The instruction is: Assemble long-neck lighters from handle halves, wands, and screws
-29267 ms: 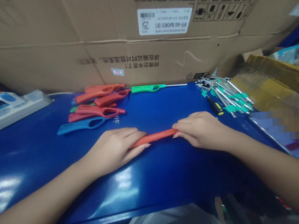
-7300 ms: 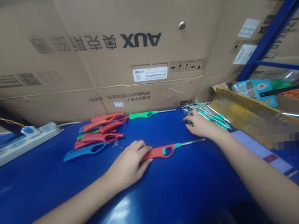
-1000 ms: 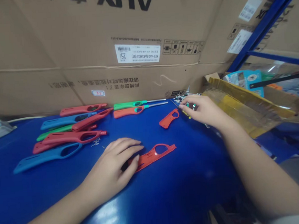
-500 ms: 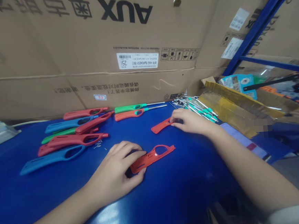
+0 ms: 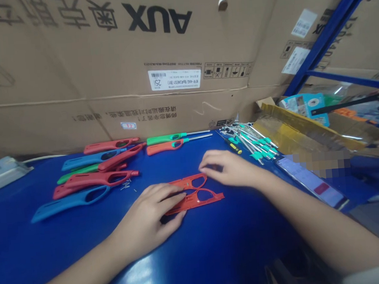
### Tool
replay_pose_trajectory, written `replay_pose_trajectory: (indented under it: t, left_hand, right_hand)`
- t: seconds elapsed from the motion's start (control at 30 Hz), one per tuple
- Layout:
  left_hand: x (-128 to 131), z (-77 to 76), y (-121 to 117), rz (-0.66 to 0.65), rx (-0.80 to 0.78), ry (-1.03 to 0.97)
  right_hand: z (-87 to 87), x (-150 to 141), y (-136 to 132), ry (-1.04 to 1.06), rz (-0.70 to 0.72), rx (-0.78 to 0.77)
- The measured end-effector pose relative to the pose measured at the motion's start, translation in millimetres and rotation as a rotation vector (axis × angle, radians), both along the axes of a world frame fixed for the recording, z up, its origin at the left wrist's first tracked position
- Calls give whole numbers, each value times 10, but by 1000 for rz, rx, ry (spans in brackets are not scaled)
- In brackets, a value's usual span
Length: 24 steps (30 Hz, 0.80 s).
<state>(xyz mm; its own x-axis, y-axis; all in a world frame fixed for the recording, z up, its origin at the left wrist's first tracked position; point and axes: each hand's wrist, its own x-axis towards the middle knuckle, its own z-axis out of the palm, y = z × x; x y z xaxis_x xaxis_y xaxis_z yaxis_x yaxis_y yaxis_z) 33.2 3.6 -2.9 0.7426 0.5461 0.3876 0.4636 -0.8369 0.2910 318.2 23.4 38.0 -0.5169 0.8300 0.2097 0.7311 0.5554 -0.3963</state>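
My left hand (image 5: 157, 212) lies over the grip end of a red lighter handle half (image 5: 191, 201), its inner side facing up, with thumb and fingers closed about it. A second red handle half (image 5: 186, 183) lies alongside, just beyond the first. My right hand (image 5: 229, 167) pinches that second half at its finger-loop end. Left of them are several red, blue and green handles, such as a blue handle (image 5: 66, 203), and small screws (image 5: 126, 184). Behind stand out a green lighter (image 5: 158, 139) and a red lighter (image 5: 159, 149) with metal tubes.
Metal lighter rods (image 5: 250, 138) with green triggers are heaped at back right, beside a black-and-yellow screwdriver (image 5: 234, 147). A phone (image 5: 311, 182) and a taped carton (image 5: 294, 133) are right. A power strip (image 5: 3, 176) is left. A large cardboard box (image 5: 121, 73) walls the back.
My right hand has brought the second red handle half from near the screwdriver leftward and toward me, beside the first half. My left hand has kept its hold.
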Motion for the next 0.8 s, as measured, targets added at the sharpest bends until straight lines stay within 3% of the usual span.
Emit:
replay_pose_trajectory:
  t: [0.17, 0.27, 0.33, 0.8]
  left_hand:
    - [-5, -15, -4, 16, 21, -45]
    - [-11, -26, 1, 19, 35, -66]
    - [-18, -32, 1, 17, 28, -76]
    - [-37, -27, -13, 9, 4, -106]
  right_hand:
    - [100, 567, 262, -109, -514, 123]
    - [120, 862, 368, -184, -798, 101]
    - [105, 968, 404, -226, -910, 51]
    - [-37, 1054, 511, -264, -1069, -197]
